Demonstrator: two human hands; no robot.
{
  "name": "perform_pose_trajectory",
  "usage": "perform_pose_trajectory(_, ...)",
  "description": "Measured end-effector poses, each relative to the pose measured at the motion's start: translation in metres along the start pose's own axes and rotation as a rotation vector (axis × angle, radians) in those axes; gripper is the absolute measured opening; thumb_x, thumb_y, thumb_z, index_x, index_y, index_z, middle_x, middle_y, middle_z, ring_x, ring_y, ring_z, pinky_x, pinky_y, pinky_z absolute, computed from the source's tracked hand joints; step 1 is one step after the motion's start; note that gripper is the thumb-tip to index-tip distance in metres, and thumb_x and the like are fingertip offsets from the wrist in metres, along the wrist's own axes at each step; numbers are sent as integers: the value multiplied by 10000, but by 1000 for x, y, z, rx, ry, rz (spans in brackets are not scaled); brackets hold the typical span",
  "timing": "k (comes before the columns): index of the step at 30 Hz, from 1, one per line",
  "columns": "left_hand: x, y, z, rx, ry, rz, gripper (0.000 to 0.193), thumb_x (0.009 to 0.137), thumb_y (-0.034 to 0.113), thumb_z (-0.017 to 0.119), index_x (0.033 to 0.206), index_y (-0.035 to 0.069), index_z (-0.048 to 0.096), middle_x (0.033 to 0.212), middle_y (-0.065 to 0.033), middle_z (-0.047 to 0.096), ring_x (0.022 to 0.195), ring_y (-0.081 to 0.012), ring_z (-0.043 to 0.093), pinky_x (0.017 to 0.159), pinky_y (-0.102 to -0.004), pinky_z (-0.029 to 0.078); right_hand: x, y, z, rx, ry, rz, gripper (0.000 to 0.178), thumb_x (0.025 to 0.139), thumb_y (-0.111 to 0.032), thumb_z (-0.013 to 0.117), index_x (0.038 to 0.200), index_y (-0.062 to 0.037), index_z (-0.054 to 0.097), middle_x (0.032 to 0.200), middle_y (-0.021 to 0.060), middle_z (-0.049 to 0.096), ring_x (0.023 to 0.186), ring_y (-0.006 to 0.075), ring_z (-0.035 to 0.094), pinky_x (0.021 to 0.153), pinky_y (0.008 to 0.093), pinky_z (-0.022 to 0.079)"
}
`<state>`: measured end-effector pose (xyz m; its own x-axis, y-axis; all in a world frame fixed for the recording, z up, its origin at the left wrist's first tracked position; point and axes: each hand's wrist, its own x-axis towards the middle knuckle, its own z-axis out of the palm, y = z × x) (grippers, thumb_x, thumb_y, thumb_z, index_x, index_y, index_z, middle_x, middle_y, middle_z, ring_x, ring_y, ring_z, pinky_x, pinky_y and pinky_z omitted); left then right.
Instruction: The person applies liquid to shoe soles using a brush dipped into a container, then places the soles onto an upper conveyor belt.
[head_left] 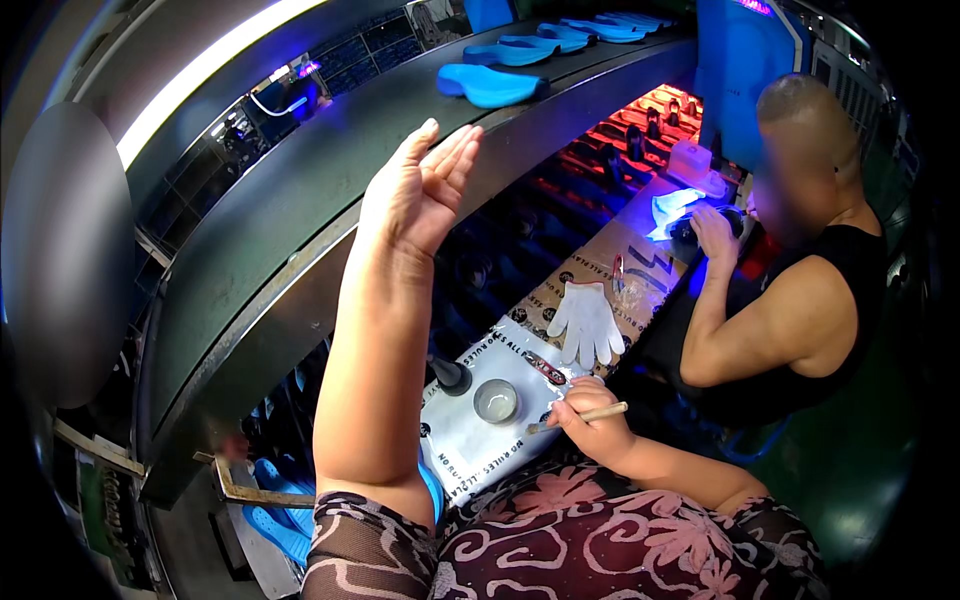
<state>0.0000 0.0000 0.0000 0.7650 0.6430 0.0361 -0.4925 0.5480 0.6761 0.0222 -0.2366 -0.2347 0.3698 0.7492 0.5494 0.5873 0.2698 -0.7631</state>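
Note:
My left hand is raised at the edge of the dark conveyor belt, fingers stretched out and nothing in the palm. Just beyond its fingertips lies a blue shoe sole, with several more in a row behind it. Lower down, my right hand grips a small brush by its wooden handle. The bristles point left over a plastic-covered work surface. Beside the brush stands a small round bowl with pale liquid in it.
A dark cone-shaped object stands left of the bowl. A white glove and a red-handled tool lie farther back. At right, a co-worker handles something under blue light. Red-lit racks run under the conveyor; blue soles lie lower left.

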Motion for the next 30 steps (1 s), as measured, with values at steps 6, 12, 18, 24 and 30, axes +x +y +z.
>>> perform_pose_trajectory(6,-89,-41,-50,431,-218,29,593,852,298,653,1337,49,419,957,-148,651,820,-237,652,717,-282,523,-3,7,-1,14,29,77,254,868,-135,586,635,-60,652,601,75,590,634,256,551,673,366,424)
perform_pose_trajectory(12,-239,-67,-265,1714,299,-67,513,820,195,657,1266,-4,500,930,-149,677,797,-218,664,714,-325,520,-12,14,21,100,0,78,268,877,-161,598,635,-58,648,594,89,600,593,250,581,613,368,434)
perform_pose_trajectory(18,-339,-96,-349,2143,616,-582,441,763,276,621,1120,26,562,973,-207,637,888,-378,633,784,-466,509,-6,6,39,201,-84,187,274,893,-165,576,662,-40,654,623,91,604,631,244,575,625,361,446)
perform_pose_trajectory(24,-325,-98,-351,2218,631,-611,384,720,299,651,943,-12,615,916,-217,652,857,-363,644,745,-453,521,-11,3,53,185,-94,226,240,878,-130,595,669,-19,637,628,103,591,612,232,566,598,340,441)
perform_pose_trajectory(30,-330,-94,-331,1732,814,-269,370,773,168,602,1062,-17,465,807,-205,642,749,-354,641,672,-445,507,-17,0,44,217,-104,413,326,948,-176,526,694,1,627,618,28,550,592,94,499,570,248,409)
